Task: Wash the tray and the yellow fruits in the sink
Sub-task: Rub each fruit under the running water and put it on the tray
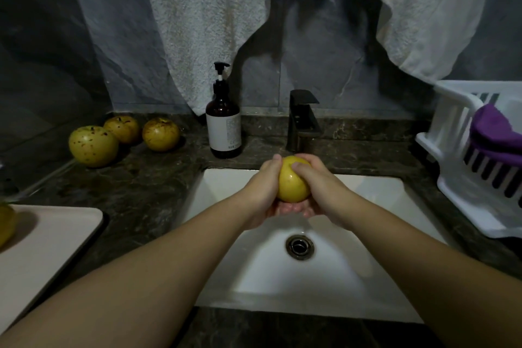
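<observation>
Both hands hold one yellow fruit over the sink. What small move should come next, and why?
Probably turn the fruit between the left hand and right hand under the faucet: both cup it over the sink, and their fingers cover parts of its skin.

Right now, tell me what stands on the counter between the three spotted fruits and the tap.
In the head view, only a brown pump bottle stands between the three fruits and the tap; the rest of that dark counter is bare.
</observation>
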